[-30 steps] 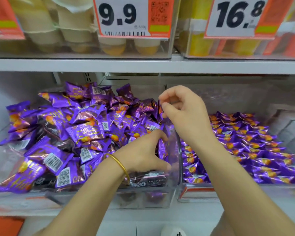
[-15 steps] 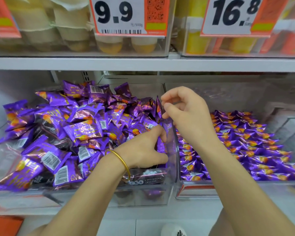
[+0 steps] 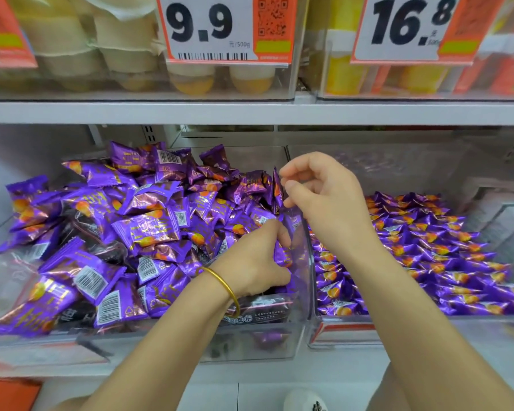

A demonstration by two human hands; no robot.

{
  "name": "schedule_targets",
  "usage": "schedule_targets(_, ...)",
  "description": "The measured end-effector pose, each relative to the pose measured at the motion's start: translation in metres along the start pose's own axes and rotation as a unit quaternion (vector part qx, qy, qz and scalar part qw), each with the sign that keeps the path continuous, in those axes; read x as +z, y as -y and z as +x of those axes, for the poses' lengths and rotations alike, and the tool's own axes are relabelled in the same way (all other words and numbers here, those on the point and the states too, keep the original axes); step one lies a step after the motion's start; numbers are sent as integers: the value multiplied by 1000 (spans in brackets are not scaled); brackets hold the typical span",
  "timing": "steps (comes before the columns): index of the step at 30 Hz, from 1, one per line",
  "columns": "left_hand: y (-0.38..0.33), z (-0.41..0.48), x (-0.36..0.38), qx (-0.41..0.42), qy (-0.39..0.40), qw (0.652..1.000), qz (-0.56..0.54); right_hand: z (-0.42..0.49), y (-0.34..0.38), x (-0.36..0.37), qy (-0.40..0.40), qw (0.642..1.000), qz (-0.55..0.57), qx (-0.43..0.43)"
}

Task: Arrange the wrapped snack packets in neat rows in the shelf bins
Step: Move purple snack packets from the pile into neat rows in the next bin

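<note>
A heap of large purple snack packets (image 3: 143, 229) fills the clear left bin (image 3: 250, 347). My left hand (image 3: 255, 262), with a gold bangle on the wrist, is curled down on a few packets (image 3: 282, 255) standing against the bin's right wall. My right hand (image 3: 327, 200) hovers higher, its thumb and fingertips pinching the right edge of an upright packet (image 3: 276, 188) at the top of that wall. The right bin (image 3: 398, 330) holds smaller purple packets (image 3: 428, 247) lying in rows.
The shelf above (image 3: 250, 112) carries clear bins of yellow jelly cups (image 3: 190, 81) behind price tags reading 9.9 (image 3: 202, 23) and 16.8 (image 3: 410, 22). A clear divider wall (image 3: 304, 232) separates the two lower bins. A white shoe tip (image 3: 306, 401) shows on the floor.
Both hands stay almost where they were. My left fingers have pressed a little further onto the packets by the wall, and my right fingers have loosened slightly at the upright packet.
</note>
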State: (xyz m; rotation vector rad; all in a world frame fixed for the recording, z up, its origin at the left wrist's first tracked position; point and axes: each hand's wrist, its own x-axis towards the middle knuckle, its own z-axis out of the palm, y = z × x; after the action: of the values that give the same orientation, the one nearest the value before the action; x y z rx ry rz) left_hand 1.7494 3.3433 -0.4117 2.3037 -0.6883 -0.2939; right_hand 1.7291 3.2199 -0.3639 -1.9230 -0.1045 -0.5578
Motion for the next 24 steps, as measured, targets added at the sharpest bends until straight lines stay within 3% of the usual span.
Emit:
schedule_targets(3,0,-1,-12,26,-98,988,-120,0,1,1,-8,1000,-13,-4)
schedule_targets(7,0,-7,-37,72,-182,922,-335,0,4,-2,-28,998,-41,-29)
schedule_targets(10,0,-15,-47,116,-216,878,-410,0,-4,-7,37,980,-189,-55)
schedule_targets(11,-2,-17,-49,130,-227,867,-424,-1,-3,-10,85,978,-183,-41)
schedule_targets(13,-4,-18,-50,148,-243,852,-439,-2,3,-14,169,979,-113,-20)
schedule_targets(16,-7,-17,-49,155,-233,845,-456,-4,11,-21,209,977,-43,-9)
schedule_targets(24,-8,-19,-52,95,-189,852,-479,-1,6,-27,111,985,129,38)
